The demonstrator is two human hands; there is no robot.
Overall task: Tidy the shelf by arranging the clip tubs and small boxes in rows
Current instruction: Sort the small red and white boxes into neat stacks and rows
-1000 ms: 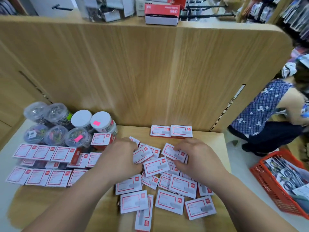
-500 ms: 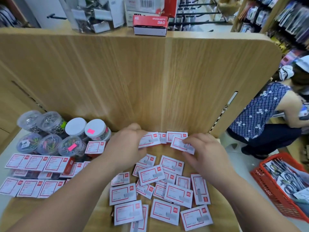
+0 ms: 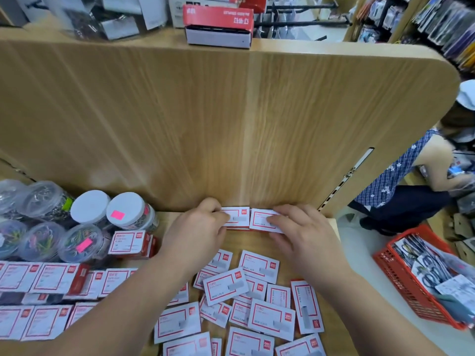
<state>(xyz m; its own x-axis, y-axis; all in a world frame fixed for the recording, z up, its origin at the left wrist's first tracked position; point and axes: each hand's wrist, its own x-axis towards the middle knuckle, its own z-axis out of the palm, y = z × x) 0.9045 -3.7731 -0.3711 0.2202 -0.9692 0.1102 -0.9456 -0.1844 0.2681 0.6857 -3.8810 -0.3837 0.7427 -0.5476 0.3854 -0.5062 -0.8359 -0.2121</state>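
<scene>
I see left hand [image 3: 198,232] pinching small box [image 3: 237,216] against back wall [image 3: 231,124]; right hand [image 3: 305,235] presses flat fingers on neighbour box [image 3: 261,220]. Back row barely begun. Clip tubs [image 3: 90,222] grouped far left, left rows [image 3: 38,278] laid, loose pile [image 3: 257,304] unsorted.
</scene>
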